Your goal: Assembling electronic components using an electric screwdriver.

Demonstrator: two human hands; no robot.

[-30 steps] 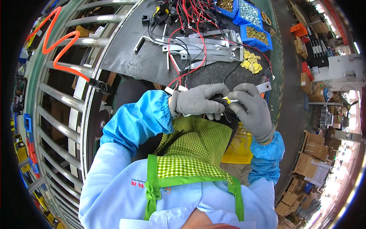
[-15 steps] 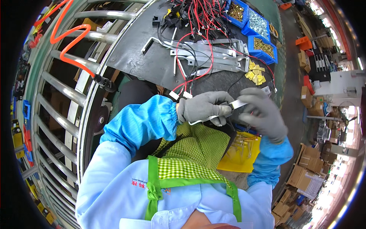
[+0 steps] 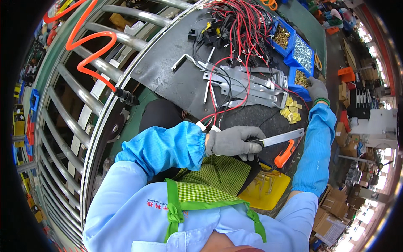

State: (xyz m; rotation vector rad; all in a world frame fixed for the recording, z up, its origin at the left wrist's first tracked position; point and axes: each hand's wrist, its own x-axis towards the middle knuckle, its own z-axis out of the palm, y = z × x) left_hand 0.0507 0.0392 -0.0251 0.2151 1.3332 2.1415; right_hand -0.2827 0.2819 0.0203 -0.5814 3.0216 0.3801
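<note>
My left hand (image 3: 236, 141), in a grey glove, is closed around one end of a flat metal bracket (image 3: 286, 137). The bracket's bare silver length points right, and a small black part shows by my fingers. My right hand (image 3: 317, 89), gloved too, is at the right rim of the nearest blue bin (image 3: 297, 89), which holds brass-coloured screws (image 3: 300, 78). Its fingertips dip toward the screws and do not show clearly. Just below the bracket lies an orange-handled tool (image 3: 285, 154). White connectors (image 3: 215, 128) on red and black leads sit behind my left wrist.
More metal brackets (image 3: 245, 90) lie across the dark table, with yellow pieces (image 3: 291, 110) to their right. Behind them is a heap of red and black wires (image 3: 241, 25). A yellow tray (image 3: 275, 201) sits near my lap. At left, an orange coiled hose (image 3: 100, 75) hangs by a roller rack (image 3: 79, 92).
My right hand has left the bracket and moved away to the right, to the screw bin. My left hand keeps hold of the bracket. The orange-handled tool is now uncovered.
</note>
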